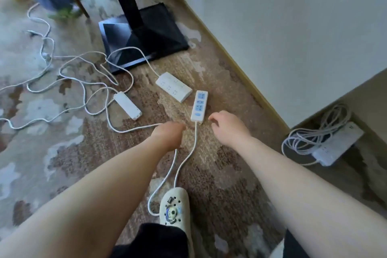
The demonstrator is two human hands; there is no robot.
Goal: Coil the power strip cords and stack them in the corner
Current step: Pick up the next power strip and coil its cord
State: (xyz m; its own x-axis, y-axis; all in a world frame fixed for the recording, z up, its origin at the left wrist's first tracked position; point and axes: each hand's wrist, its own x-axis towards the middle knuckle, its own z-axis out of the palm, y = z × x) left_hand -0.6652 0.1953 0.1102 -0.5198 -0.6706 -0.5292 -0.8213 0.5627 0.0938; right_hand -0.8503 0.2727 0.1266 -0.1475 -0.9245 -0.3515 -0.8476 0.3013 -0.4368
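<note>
Both hands reach down over the patterned brown carpet (219,81). Left hand (168,135) looks curled round a white cord (134,130), though the fingers are hidden, so can't tell for sure. Right hand (227,126) hangs loosely curled, holding nothing, just beside the blue-socketed white power strip (199,105). Two plain white strips (173,86) (127,105) lie further out, cords tangled. One coiled strip (330,142) already sits in the corner.

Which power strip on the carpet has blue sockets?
The narrow strip lying between the two hands, nearest the right hand. The other loose strips are all white.
</note>
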